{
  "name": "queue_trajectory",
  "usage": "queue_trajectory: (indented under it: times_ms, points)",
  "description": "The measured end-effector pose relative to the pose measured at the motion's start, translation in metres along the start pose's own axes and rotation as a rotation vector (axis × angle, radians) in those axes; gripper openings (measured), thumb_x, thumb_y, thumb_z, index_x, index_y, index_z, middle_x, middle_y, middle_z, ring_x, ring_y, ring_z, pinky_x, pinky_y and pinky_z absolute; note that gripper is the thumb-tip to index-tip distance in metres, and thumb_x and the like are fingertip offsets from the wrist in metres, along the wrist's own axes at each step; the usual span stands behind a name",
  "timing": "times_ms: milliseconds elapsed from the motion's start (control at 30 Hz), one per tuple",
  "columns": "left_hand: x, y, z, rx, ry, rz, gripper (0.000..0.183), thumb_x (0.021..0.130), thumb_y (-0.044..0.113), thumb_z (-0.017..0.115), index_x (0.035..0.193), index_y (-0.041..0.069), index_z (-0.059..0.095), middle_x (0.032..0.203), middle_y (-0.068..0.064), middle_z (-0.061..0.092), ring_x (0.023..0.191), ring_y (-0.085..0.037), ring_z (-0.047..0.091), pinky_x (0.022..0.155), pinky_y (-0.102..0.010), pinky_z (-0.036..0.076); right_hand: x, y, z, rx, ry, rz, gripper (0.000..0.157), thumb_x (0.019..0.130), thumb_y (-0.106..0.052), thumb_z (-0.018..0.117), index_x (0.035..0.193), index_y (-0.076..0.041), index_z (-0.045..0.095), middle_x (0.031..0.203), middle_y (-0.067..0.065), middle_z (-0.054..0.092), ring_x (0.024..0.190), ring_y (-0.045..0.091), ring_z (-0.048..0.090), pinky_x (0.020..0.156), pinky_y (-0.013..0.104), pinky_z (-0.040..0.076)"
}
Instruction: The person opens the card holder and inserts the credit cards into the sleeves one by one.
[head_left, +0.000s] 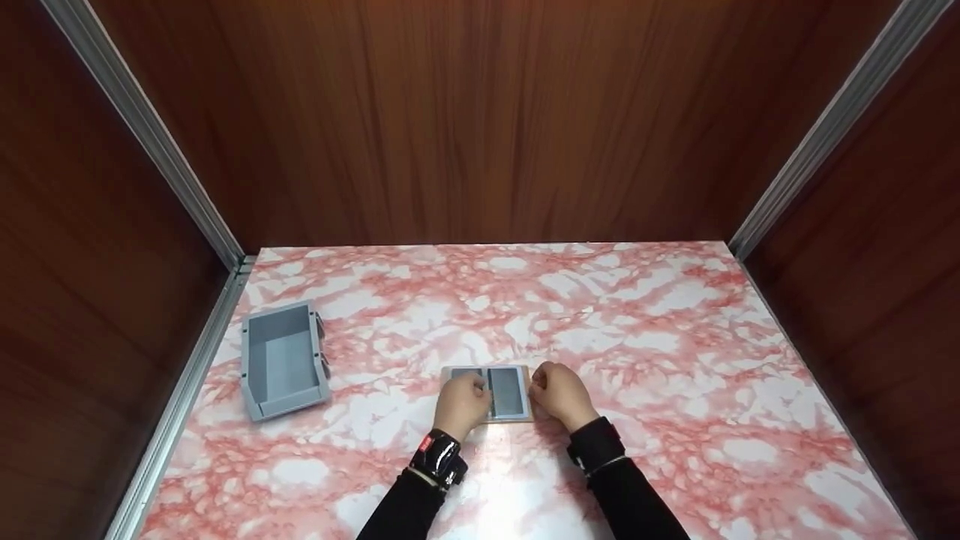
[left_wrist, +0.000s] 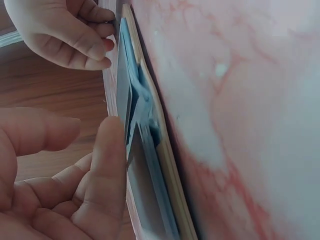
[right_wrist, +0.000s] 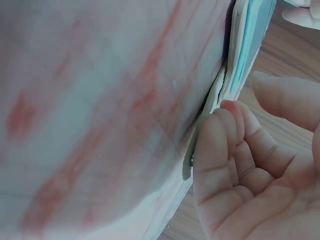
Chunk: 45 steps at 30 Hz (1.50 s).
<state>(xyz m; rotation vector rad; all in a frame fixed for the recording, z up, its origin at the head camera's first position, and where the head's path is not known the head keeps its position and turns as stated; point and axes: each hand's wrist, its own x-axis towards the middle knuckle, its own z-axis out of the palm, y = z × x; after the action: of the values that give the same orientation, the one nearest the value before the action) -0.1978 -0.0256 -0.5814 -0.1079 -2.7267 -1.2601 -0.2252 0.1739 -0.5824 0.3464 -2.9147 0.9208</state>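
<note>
An unfolded card wallet [head_left: 508, 393] with tan edges, pale blue lining and dark grey windows lies flat on the tabletop. My left hand [head_left: 460, 401] rests over its left half. In the left wrist view, a fingertip [left_wrist: 111, 131] touches the window near the middle fold [left_wrist: 145, 102], with the thumb held apart. At the wallet's right edge is my right hand [head_left: 561, 391]. Seen from the right wrist, its bent fingers [right_wrist: 212, 145] lie against a narrow tan tab [right_wrist: 187, 171] with a small metal snap, and the thumb stands away from them.
A grey plastic bin [head_left: 286, 411] stands at the left of the pink and white marbled tabletop [head_left: 637, 315]. Brown wood-grain panels [head_left: 480, 120] rise at the back and both sides, joined by metal rails [head_left: 161, 150].
</note>
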Motion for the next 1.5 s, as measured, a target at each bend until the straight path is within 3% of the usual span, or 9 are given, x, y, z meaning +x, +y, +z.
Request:
queue_trajectory:
  times_ms: [133,300,600,867,1133,1500]
  points:
    - [0.001,-0.006,-0.008,-0.004,0.040,-0.034,0.016,0.081,0.007,0.070,0.093,-0.002,0.071,0.077,-0.004,0.067,0.072,-0.022,0.063,0.069,-0.038,0.052,-0.001,0.000,-0.002,0.000,0.021,0.008,0.009,0.085,-0.006,0.071,0.087,-0.003,0.063,0.071,0.002,0.054,0.066,0.020,0.054,0.066,0.040,0.047]
    - [0.003,-0.017,-0.018,-0.004,0.076,-0.067,0.020,0.080,0.007,0.071,0.098,-0.004,0.070,0.084,-0.010,0.069,0.081,-0.028,0.066,0.076,-0.043,0.053,-0.001,0.002,-0.006,-0.031,0.068,0.018,0.010,0.083,-0.007,0.072,0.088,-0.002,0.065,0.072,0.003,0.057,0.067,0.022,0.056,0.066,0.041,0.049]
    - [0.006,-0.037,-0.030,-0.019,0.119,-0.144,0.021,0.081,0.006,0.071,0.099,-0.005,0.070,0.087,-0.013,0.070,0.086,-0.032,0.066,0.080,-0.046,0.052,-0.003,0.011,-0.007,-0.126,0.148,0.042,0.013,0.080,-0.007,0.075,0.088,-0.002,0.066,0.081,0.011,0.057,0.081,0.035,0.059,0.074,0.048,0.049]
    - [0.005,-0.051,-0.035,0.036,0.187,-0.108,0.020,0.078,0.007,0.069,0.091,-0.009,0.067,0.075,-0.011,0.062,0.073,-0.031,0.062,0.071,-0.046,0.051,-0.006,0.017,-0.010,-0.126,0.120,0.089,0.015,0.082,-0.008,0.075,0.089,-0.002,0.063,0.085,0.013,0.057,0.083,0.037,0.059,0.074,0.049,0.048]
    - [0.005,-0.052,-0.036,0.023,0.119,-0.187,0.022,0.082,0.007,0.071,0.099,-0.007,0.068,0.083,-0.014,0.069,0.082,-0.033,0.066,0.077,-0.047,0.052,-0.007,0.021,-0.014,-0.082,0.023,0.165,0.014,0.082,-0.010,0.070,0.089,-0.003,0.061,0.084,0.012,0.057,0.078,0.031,0.058,0.072,0.047,0.047]
    - [0.003,-0.047,-0.035,0.030,0.055,-0.234,0.021,0.086,0.010,0.067,0.102,-0.004,0.069,0.091,-0.012,0.071,0.090,-0.032,0.067,0.082,-0.046,0.051,-0.010,0.022,-0.014,-0.047,0.029,0.117,0.009,0.081,-0.003,0.067,0.090,-0.002,0.063,0.080,0.009,0.062,0.077,0.031,0.061,0.074,0.046,0.049]
